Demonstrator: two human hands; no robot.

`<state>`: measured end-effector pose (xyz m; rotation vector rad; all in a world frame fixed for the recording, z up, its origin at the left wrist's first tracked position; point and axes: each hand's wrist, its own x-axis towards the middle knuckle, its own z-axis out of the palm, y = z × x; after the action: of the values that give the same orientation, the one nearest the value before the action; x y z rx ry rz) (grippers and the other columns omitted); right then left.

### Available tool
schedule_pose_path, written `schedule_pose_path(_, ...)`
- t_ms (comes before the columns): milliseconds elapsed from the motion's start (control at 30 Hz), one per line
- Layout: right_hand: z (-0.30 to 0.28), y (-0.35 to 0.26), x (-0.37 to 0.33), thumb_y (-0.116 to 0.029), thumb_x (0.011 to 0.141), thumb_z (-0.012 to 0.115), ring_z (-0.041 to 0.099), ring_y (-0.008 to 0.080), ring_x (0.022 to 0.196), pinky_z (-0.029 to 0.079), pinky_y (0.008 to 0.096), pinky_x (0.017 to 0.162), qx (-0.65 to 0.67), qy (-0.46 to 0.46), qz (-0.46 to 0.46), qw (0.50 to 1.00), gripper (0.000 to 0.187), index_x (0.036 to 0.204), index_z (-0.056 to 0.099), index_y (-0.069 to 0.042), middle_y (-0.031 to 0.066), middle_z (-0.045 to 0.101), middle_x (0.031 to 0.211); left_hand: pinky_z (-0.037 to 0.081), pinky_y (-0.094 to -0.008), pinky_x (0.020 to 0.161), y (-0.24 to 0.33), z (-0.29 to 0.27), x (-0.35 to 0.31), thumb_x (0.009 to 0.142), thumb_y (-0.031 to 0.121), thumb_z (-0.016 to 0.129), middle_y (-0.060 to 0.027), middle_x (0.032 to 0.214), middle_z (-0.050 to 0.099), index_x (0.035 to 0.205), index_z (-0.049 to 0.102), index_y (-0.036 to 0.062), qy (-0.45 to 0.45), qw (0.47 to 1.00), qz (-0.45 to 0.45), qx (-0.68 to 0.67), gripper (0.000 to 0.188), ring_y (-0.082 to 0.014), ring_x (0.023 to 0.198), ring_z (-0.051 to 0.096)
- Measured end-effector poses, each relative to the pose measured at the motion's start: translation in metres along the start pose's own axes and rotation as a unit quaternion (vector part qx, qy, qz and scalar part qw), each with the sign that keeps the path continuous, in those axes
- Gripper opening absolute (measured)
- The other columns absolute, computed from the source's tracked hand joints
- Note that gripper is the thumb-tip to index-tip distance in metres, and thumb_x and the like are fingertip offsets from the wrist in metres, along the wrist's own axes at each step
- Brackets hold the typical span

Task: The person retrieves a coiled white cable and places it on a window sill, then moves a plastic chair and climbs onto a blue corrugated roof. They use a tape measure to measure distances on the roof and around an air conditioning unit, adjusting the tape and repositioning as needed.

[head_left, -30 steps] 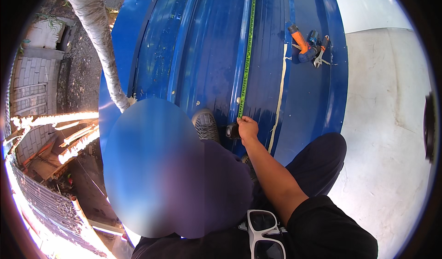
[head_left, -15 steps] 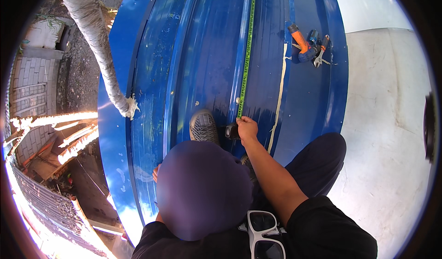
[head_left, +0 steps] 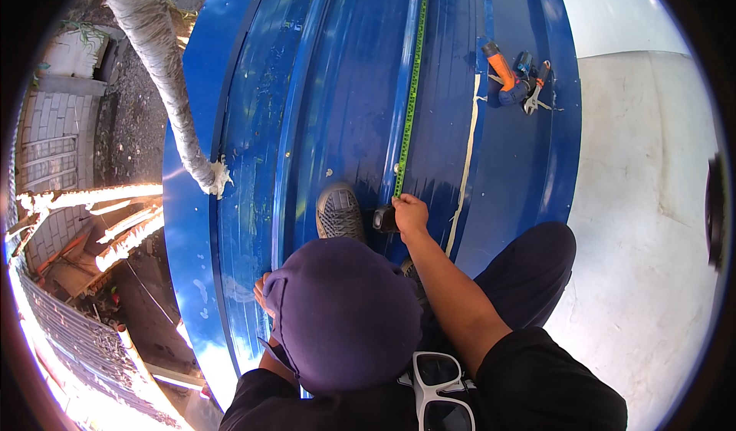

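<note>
My right hand (head_left: 411, 215) is closed at the near end of a tape measure (head_left: 385, 218) with a dark case. Its green blade (head_left: 414, 86) runs straight away from me along a raised rib of the blue metal sheet (head_left: 353, 109). To the left, my left hand (head_left: 261, 293) rests with its fingers on the sheet. A rounded dark purple cloth shape (head_left: 345, 316), cap-like, covers the rest of it. My shoe (head_left: 340, 210) stands on the sheet just left of the tape case.
An orange and blue tool (head_left: 504, 74) and an adjustable wrench (head_left: 537, 93) lie together at the far right. A wrapped pole (head_left: 157, 63) meets the sheet at left. Beyond that edge is a drop to ground and wood pieces (head_left: 130, 239). A pale surface (head_left: 644, 201) borders the right side.
The purple cloth shape has shifted slightly, exposing more of my left hand's fingers and forearm. My right hand and the tape measure have barely moved.
</note>
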<state>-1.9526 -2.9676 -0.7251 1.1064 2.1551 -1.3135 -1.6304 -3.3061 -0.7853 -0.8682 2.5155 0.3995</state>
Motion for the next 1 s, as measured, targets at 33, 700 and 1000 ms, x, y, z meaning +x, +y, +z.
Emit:
schedule_pose_path(33, 0.0, -0.0006, -0.0004, -0.017, 0.094, 0.077, 0.064, 0.0178, 0.075, 0.05, 0.0365, 0.072, -0.002, 0.0, -0.019, 1.0, 0.017, 0.091, 0.076, -0.001, 0.008, 0.071, 0.08, 0.044, -0.0526, 0.11, -0.0002, 0.0003, 0.0001, 0.104, 0.054, 0.045, -0.0207, 0.147, 0.053, 0.155, 0.048, 0.0123, 0.0, 1.0, 0.0, -0.001, 0.066, -0.0407, 0.13, 0.055)
schedule_pose_path(700, 0.0005, -0.0013, -0.0006, -0.019, 0.094, 0.077, 0.067, 0.0201, 0.075, 0.052, 0.0381, 0.074, -0.006, 0.001, 0.002, 1.0, 0.018, 0.091, 0.078, -0.002, 0.0114, 0.073, 0.08, 0.045, -0.0537, 0.112, -0.0054, 0.008, 0.0024, 0.106, 0.059, 0.041, -0.0233, 0.152, 0.053, 0.16, 0.047, 0.0101, -0.011, 1.0, -0.007, -0.004, 0.073, -0.0423, 0.133, 0.056)
schedule_pose_path(1000, -0.0001, 0.0007, -0.0011, -0.019, 0.094, 0.077, 0.066, 0.022, 0.074, 0.052, 0.0383, 0.074, -0.01, 0.004, 0.001, 1.0, 0.018, 0.09, 0.077, -0.002, 0.0119, 0.073, 0.081, 0.039, -0.0532, 0.119, -0.006, 0.0072, 0.0057, 0.106, 0.066, 0.027, -0.0236, 0.162, 0.043, 0.168, 0.033, 0.0116, -0.087, 0.996, -0.03, 0.006, 0.083, -0.0442, 0.142, 0.047)
